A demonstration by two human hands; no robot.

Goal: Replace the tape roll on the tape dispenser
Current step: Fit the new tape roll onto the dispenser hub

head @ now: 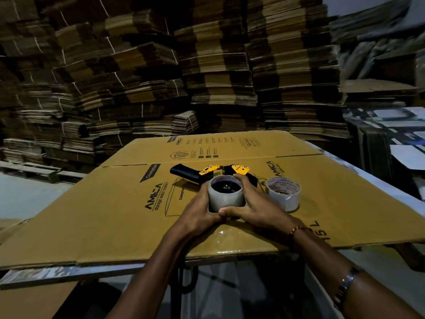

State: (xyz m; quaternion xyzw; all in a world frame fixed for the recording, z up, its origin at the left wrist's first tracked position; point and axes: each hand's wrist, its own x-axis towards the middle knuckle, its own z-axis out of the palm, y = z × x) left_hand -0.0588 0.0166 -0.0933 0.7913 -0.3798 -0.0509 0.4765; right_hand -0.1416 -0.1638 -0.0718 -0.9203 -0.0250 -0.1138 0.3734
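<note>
Both hands, left hand (199, 209) and right hand (257, 209), are curling around the tape roll (226, 194), its axis standing upright on the dispenser (213, 172) hub. The spare roll (284, 193) is lying just beside the right hand.

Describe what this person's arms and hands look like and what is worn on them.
Both forearms are bare, with no sleeves in view and no gloves on either hand. The left hand and its wrist carry nothing that shows. The right hand has a thin orange-gold beaded thread bracelet at the wrist, and further up that forearm sits a shiny silver metal link band.
</note>
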